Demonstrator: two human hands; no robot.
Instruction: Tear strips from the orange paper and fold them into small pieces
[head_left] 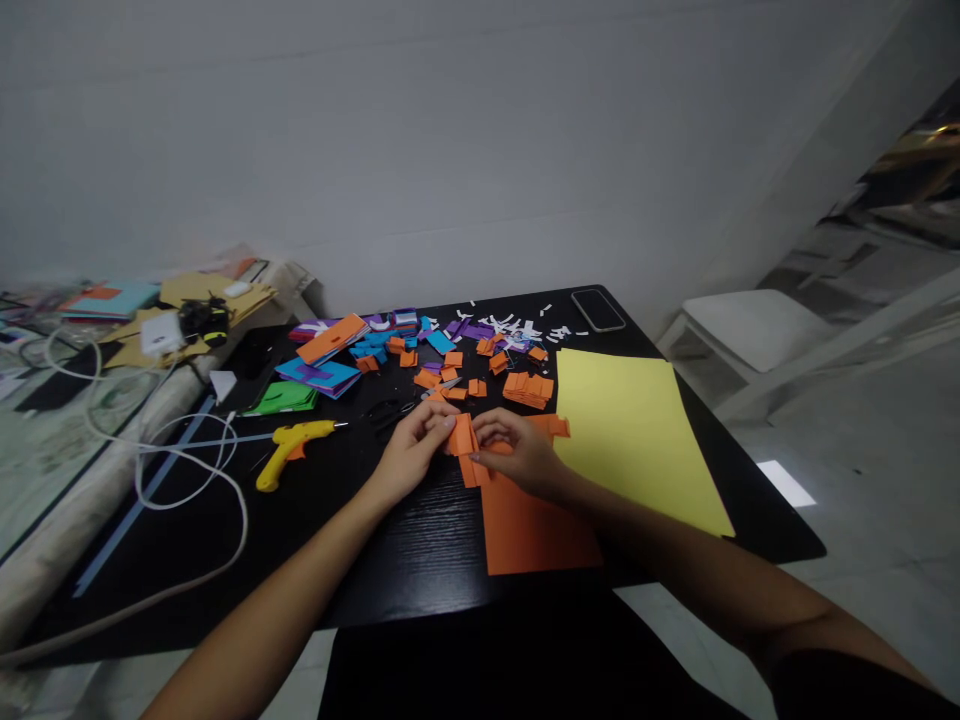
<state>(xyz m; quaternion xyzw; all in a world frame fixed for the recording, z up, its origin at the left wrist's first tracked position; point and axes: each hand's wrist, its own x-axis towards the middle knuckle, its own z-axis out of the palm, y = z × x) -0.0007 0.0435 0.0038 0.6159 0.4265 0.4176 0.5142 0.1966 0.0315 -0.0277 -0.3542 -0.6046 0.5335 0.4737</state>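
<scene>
Both hands are at a folded piece of orange paper (463, 436) above the black table. My left hand (417, 440) pinches its left edge between thumb and fingers. From the other side my right hand (521, 452) has its fingers curled on the paper's right edge. Below lies a larger orange sheet (536, 530), partly hidden by my right hand and forearm. Just beyond my hands are a stack of folded orange pieces (529, 389) and scissors (390, 411) with black handles, their blades partly among small orange pieces (478, 388).
A yellow glue gun (294, 450) lies left, near a looping white cable (238, 500). Yellow sheets (637, 430) cover the table's right side. Blue sheets (322, 376), green paper (285, 398), white scraps (517, 328) and a phone (598, 310) are further back. A white stool (754, 325) stands right.
</scene>
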